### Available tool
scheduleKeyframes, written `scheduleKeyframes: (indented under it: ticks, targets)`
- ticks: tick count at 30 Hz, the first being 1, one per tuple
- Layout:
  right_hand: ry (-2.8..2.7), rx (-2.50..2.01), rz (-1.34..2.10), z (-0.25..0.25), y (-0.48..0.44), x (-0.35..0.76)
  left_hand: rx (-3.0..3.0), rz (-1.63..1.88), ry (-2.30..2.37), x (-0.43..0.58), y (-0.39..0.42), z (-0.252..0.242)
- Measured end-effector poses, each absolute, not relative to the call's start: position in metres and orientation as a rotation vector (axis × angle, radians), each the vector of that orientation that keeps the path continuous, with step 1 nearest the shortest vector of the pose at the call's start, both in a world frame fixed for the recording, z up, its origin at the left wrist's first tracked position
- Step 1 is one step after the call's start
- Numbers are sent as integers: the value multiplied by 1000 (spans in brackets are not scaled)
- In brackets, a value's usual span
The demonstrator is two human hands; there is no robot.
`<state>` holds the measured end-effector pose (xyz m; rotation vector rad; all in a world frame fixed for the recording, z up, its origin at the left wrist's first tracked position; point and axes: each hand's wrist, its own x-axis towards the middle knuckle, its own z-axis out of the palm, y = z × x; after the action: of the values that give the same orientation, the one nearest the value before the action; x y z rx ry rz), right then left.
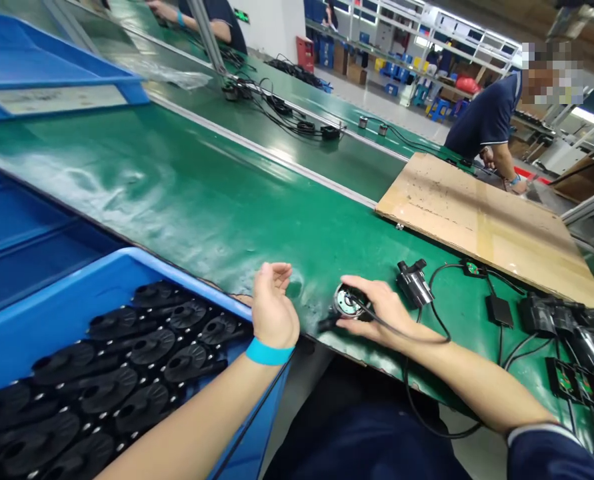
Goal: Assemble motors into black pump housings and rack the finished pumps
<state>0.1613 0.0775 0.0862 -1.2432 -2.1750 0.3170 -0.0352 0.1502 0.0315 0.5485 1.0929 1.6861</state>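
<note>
On the green work surface (217,220), my right hand (377,310) has its thumb and fingers around a round motor unit (347,301), whose open end shows a pale green ring and wires. A black cable runs from the unit over my right forearm. My left hand (275,307), with a turquoise band at the wrist, is raised to the left of the unit and apart from it. Its fingers are loosely curled and separated from the thumb, with nothing seen in them. A black and silver pump (415,283) stands right of my right hand.
A blue bin (127,257) of black plastic housings (151,347) is at the lower left. Cardboard (477,220) lies at the back right. More cabled pumps (567,323) and small circuit boards (474,268) sit on the right. Another person (491,120) leans over beyond the cardboard.
</note>
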Motion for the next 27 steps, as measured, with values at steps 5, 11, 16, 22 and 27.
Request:
scheduleKeyframes:
  ticks: [5,11,16,22,27]
  targets:
    - [-2106,-1430,354,68,82,150,949,1437,1000,-32,132,29]
    - [-2011,-1274,255,92,51,162,1898,1054,746,-22,93,52]
    - [-1983,-1227,612,128,16,194,2323,1044,707,-20,81,69]
    - [-1185,-986,1172,116,-69,245,2919,594,499,-30,123,88]
    - [-1303,-1138,1538,106,-141,250,3235,233,295,8,147,104]
